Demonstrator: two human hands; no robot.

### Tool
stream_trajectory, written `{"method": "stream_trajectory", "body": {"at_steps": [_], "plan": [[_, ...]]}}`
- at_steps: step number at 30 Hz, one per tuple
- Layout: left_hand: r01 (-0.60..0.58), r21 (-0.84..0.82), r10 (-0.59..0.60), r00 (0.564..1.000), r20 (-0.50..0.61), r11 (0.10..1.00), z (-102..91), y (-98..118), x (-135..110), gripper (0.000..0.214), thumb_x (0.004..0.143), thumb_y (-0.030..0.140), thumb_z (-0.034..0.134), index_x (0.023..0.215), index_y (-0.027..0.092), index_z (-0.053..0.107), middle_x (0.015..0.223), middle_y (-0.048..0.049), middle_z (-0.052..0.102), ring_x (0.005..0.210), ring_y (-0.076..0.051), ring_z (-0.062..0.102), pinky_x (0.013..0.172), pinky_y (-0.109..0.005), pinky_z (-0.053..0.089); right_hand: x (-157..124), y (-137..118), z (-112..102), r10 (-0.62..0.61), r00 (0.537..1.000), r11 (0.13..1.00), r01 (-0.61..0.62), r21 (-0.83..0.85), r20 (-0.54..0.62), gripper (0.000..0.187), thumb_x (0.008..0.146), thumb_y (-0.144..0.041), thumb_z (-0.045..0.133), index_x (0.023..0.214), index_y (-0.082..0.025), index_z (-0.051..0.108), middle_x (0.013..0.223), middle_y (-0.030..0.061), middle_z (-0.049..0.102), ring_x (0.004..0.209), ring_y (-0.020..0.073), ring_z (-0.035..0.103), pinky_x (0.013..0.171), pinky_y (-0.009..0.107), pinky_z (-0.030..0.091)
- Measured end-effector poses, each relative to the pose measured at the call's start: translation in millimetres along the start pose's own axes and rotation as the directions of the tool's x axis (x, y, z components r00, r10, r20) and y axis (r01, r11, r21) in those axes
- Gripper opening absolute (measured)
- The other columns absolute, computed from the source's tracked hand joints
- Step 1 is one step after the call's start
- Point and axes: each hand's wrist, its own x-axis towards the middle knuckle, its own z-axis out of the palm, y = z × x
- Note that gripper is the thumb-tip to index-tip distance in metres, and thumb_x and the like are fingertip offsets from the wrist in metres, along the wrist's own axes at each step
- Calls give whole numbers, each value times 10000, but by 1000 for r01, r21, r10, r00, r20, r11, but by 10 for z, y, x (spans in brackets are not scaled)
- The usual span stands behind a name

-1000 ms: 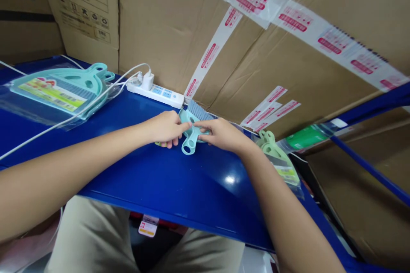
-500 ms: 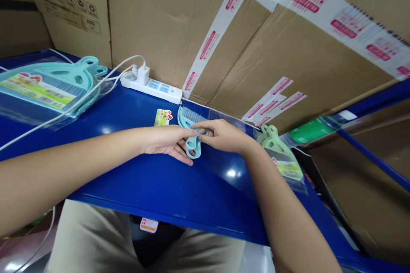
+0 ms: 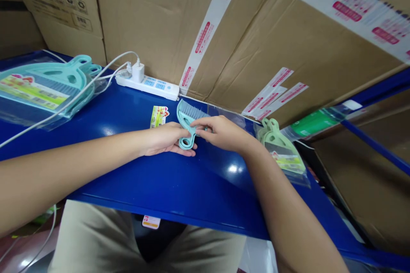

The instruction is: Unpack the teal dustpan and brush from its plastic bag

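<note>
A small light-blue hand brush [image 3: 183, 116] is held over the blue table, bristles toward the cardboard and looped handle toward me. My left hand [image 3: 165, 138] grips its handle, thumb on top and fingers beneath. From the right, my right hand [image 3: 222, 132] pinches the brush near its neck, thumb and fingers bent; part of the brush is hidden behind those fingers. A colourful printed card [image 3: 159, 116] lies just left of the brush.
Bagged light-blue dustpan-and-brush sets [image 3: 60, 76] lie at left, crossed by a white cable. Behind stand a power strip [image 3: 156, 88] and large cardboard boxes [image 3: 144, 17]. At right are a bagged green set [image 3: 282, 149] and a green-labelled bottle [image 3: 315, 123].
The brush has turned slightly in my hands, so its bristles and handle show more fully. My left thumb now lies across the handle. The view has shifted a little.
</note>
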Motion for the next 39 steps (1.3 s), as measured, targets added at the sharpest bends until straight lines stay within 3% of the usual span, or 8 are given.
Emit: {"method": "stream_trajectory", "body": {"at_steps": [9, 19, 23, 29, 32, 34, 37, 39], "plan": [[-231, -97, 226, 972, -64, 968, -31, -149, 130, 126, 987, 57, 537, 1002, 180, 558, 764, -12, 710, 645, -132, 715, 786, -333, 641, -49, -189, 67, 18, 967, 971, -78, -227, -254, 267, 945, -159, 586, 1103, -218, 793, 921, 67, 816, 785, 219, 718, 739, 307, 457], [-417, -4, 414, 904, -104, 909, -24, -172, 170, 206, 999, 18, 475, 899, 178, 558, 708, 17, 655, 538, -95, 607, 540, -218, 519, -21, -202, 123, 54, 936, 993, -88, -83, -349, 243, 962, -142, 580, 1109, -187, 768, 946, 57, 811, 746, 186, 728, 730, 282, 479], [-451, 84, 458, 884, -93, 888, 6, -157, 146, 221, 1006, 18, 438, 901, 186, 536, 728, 23, 649, 546, -97, 609, 537, -228, 529, -69, -198, 118, -22, 921, 993, -24, -113, -389, 266, 971, -153, 543, 1064, -207, 786, 891, 41, 810, 774, 195, 752, 736, 283, 502], [-495, 118, 506, 857, -96, 861, -38, -143, 156, 179, 978, 31, 490, 906, 190, 534, 767, 15, 670, 562, -94, 604, 543, -226, 529, -199, -228, 119, -188, 809, 954, 16, -300, -556, 238, 945, -190, 532, 936, -200, 770, 939, 102, 815, 837, 233, 750, 763, 323, 516], [-517, 47, 519, 851, -77, 855, -80, -170, 195, 149, 957, 38, 530, 949, 186, 545, 823, 6, 694, 626, -99, 665, 603, -232, 577, -240, -230, 77, 20, 810, 983, -123, -137, -586, 238, 959, -288, 565, 785, -203, 703, 752, 78, 754, 676, 205, 686, 684, 320, 487], [-543, -21, 542, 840, -25, 840, -89, -201, 222, 176, 928, 42, 570, 1023, 189, 561, 892, -5, 714, 711, -116, 716, 697, -262, 623, -231, -213, 86, 254, 851, 967, -224, 118, -459, 320, 959, -394, 591, 707, -210, 658, 669, 52, 707, 595, 181, 638, 597, 300, 458], [-562, -57, 564, 824, 57, 825, -66, -256, 251, 341, 851, 38, 625, 1146, 205, 584, 1045, -42, 736, 902, -165, 753, 886, -361, 644, -157, -179, 224, 430, 881, 756, -232, 612, -199, 369, 861, -555, 694, 737, -212, 642, 688, 20, 699, 597, 158, 638, 530, 262, 472], [-584, -13, 583, 807, 94, 812, -48, -284, 252, 391, 818, 64, 643, 1179, 209, 599, 1141, -70, 728, 1028, -210, 739, 940, -405, 628, -94, -165, 366, 436, 884, 568, -124, 813, -170, 460, 732, -632, 794, 717, -215, 599, 627, -23, 632, 575, 136, 604, 535, 254, 496]]}}
